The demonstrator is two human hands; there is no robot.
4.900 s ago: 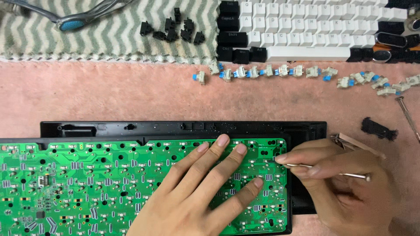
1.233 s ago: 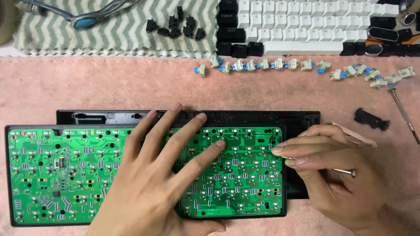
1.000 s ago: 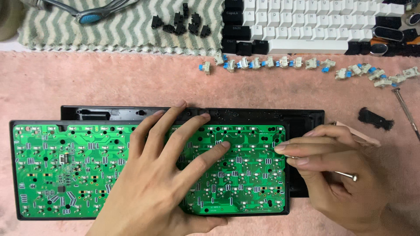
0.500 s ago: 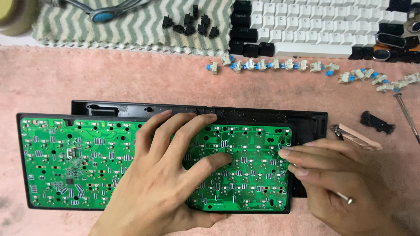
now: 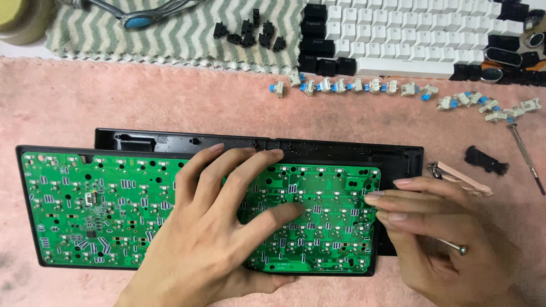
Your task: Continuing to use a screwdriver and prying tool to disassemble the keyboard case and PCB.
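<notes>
I see my left hand [image 5: 210, 239] spread flat, palm down, on the green printed circuit board [image 5: 114, 210], fingers fanned toward its upper edge and thumb stretched to the right across the solder points; that grip is released, pressing rather than grasping. The board lies face down, set in a black frame, and sits slightly askew over the long black plastic keyboard case [image 5: 352, 150], whose far edge and right end show behind it. Both rest on the pink fuzzy mat [image 5: 114, 102] covering the tabletop.

My right hand [image 5: 443, 233] sits at the board's right edge, fingertips touching it, and is clenched around a thin metal tool [image 5: 452, 245] (only its rounded end shows below the fingers).

Just right of the case lie a small pinkish-tan flat tool with a metal ring [image 5: 460, 176] and a black plastic clip [image 5: 486, 160], with a slim screwdriver [image 5: 526, 159] near the mat's right edge. Farther up, a row of loose key switches with blue stems [image 5: 352, 86] runs across the mat. Beyond them stand rows of white and black keycaps [image 5: 409, 34] and, on a green-and-white zigzag towel [image 5: 187, 34], a cluster of small black plastic parts [image 5: 247, 33] and a pair of grey goggles with blue lenses [image 5: 136, 17].
</notes>
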